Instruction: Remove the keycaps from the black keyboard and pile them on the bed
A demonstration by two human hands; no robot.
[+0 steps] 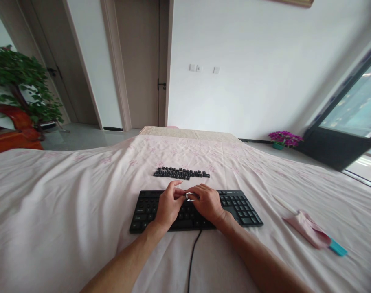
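A black computer keyboard (242, 207) lies on the cloth in front of me, with bare key positions in its upper left part. Above its middle, my right hand (208, 202) is closed on a keycap puller (189, 197), whose pale wire loop points left. My left hand (168, 205) meets it there, thumb and fingertips pinched at the loop's end; whatever they hold is too small to make out. Behind the keyboard, loose black keycaps (179, 174) lie in uneven rows. A black cable (192, 254) runs from the keyboard's front edge toward me.
A pale pink flowered cloth (81, 195) with folds covers the broad surface. To the right lies a pink cloth pouch (309, 230) with a blue piece (338, 247) sticking out. Beyond are a potted plant (23, 81), a door (138, 61) and purple flowers (285, 138).
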